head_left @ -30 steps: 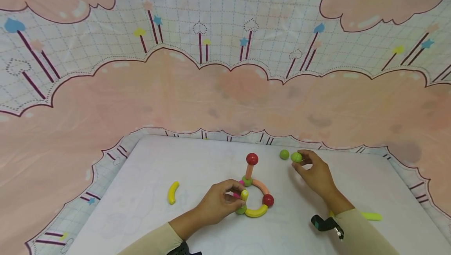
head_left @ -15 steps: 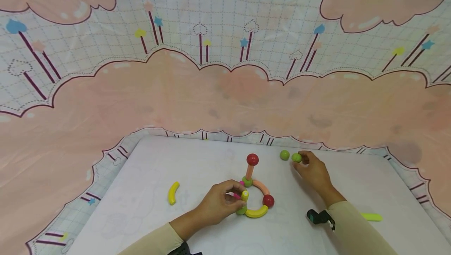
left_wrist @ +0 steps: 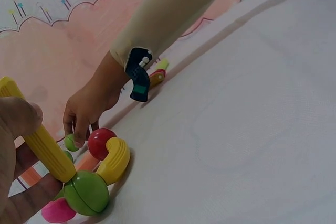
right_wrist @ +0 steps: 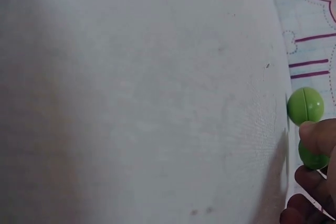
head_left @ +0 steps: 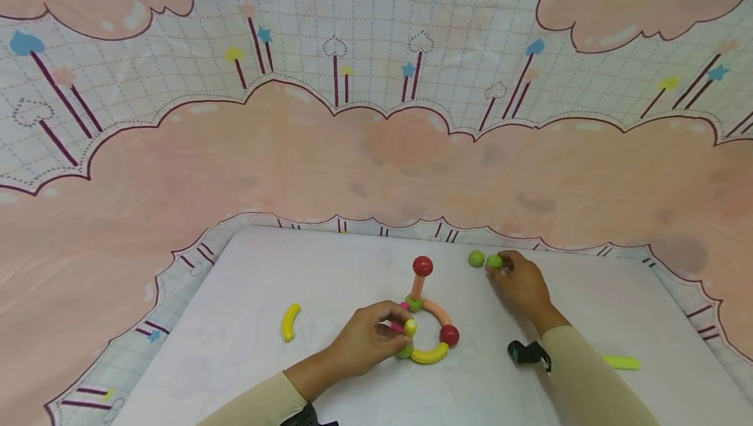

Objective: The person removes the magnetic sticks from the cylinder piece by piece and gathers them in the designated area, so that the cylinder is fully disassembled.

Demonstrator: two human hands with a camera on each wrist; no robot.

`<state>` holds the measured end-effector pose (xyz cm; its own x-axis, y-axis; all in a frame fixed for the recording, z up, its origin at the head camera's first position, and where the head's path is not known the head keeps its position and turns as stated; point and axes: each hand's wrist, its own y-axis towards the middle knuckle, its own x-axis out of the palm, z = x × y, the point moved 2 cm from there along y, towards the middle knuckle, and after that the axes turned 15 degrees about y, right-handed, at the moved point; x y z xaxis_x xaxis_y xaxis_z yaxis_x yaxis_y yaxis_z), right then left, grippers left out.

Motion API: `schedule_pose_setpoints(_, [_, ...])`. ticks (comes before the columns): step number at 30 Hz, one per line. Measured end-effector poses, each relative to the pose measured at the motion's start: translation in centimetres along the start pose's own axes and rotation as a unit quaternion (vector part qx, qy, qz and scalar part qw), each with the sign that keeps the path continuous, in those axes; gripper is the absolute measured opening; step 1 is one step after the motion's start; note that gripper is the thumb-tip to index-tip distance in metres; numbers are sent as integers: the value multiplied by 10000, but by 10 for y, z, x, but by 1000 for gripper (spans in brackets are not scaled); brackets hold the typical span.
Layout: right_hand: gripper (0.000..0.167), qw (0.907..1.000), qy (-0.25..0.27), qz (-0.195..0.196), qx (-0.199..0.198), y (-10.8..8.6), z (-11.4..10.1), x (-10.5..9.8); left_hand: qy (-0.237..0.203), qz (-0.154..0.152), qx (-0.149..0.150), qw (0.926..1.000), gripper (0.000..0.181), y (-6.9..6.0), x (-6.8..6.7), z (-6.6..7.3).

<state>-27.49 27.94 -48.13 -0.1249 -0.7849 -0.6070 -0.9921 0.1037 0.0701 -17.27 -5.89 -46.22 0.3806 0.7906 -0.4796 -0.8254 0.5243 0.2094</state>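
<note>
My left hand (head_left: 365, 334) grips a straight yellow rod (left_wrist: 47, 150), which stands on a green ball (left_wrist: 86, 192) of a ring of joined toy pieces. In that ring are a curved yellow piece (head_left: 429, 354), a red ball (head_left: 450, 335), a curved orange piece (head_left: 437, 311) and another green ball (head_left: 414, 303). An orange rod (head_left: 418, 287) topped by a red ball (head_left: 422, 266) rises from the latter. Pink parts are mostly hidden behind my left fingers. At the back, my right hand (head_left: 525, 285) pinches a loose green ball (right_wrist: 313, 156) beside a second one (right_wrist: 305, 106).
A curved yellow piece (head_left: 291, 323) lies alone on the white table (head_left: 235, 282), left of the ring. To the right, a lime-coloured stick (head_left: 622, 363) is partly covered by my right sleeve. A patterned cloth (head_left: 353, 164) hangs behind the table.
My right forearm has swung slightly left, while its fingers stay at the green ball. The left hand and the ring look almost still.
</note>
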Motion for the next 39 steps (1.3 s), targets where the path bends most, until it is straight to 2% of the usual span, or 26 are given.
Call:
schedule_pose_setpoints(7, [49, 9998, -171, -11, -102, 5, 3, -1, -105, -41, 22, 9999, 27, 0, 1, 2])
schedule_pose_setpoints(17, [50, 9997, -165, -149, 45, 8, 4, 1, 38, 49, 5, 10000, 27, -1, 2, 1])
schedule_pose_setpoints(27, [62, 9996, -175, -183, 160, 3, -1, -3, 267, 75, 258, 9993, 38, -2, 0, -2])
schedule_pose_setpoints(30, [63, 9998, -122, -172, 14, 1, -6, -5, 271, 107, 426, 9987, 37, -3, -4, -3])
schedule_pose_setpoints(34, [58, 9990, -5, -90, -448, -2, -17, -8, 357, 284, 593, 9972, 32, 0, -11, -5])
schedule_pose_setpoints(39, [53, 9955, 211, -82, -924, -8, -42, -7, 635, 576, 283, 9959, 29, 7, -20, -8])
